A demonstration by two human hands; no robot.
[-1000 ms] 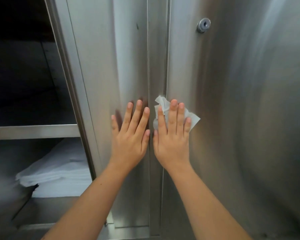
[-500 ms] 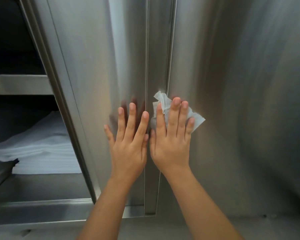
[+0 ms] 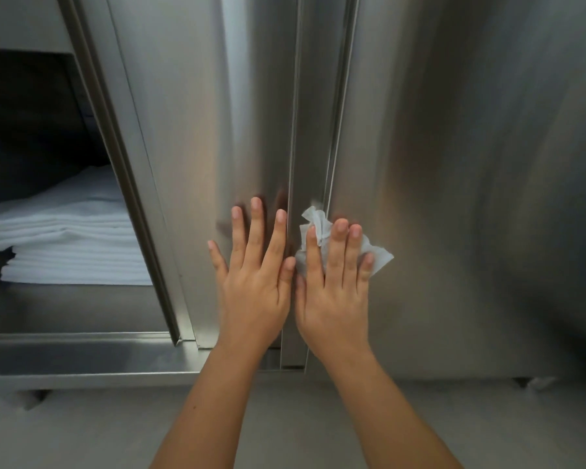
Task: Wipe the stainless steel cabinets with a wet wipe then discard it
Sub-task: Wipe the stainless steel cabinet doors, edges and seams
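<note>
Two stainless steel cabinet doors fill the view, the left door (image 3: pixel 190 137) and the right door (image 3: pixel 460 184), meeting at a vertical seam. My right hand (image 3: pixel 334 286) presses a crumpled white wet wipe (image 3: pixel 381 258) flat against the right door just beside the seam, fingers straight. The wipe sticks out above the fingertips and to the right of the little finger. My left hand (image 3: pixel 256 282) lies flat on the left door next to it, fingers spread, holding nothing. Both hands are low on the doors.
At the left the cabinet is open, with a stack of folded white cloths (image 3: pixel 68 245) on its bottom shelf (image 3: pixel 65 306). The cabinet's bottom rail (image 3: pixel 82 353) runs below it. A grey floor (image 3: pixel 82 428) lies beneath.
Both hands have slid down the doors, the right one dragging the wipe along the seam. The view has dropped too: the lock is out of sight and the floor now shows.
</note>
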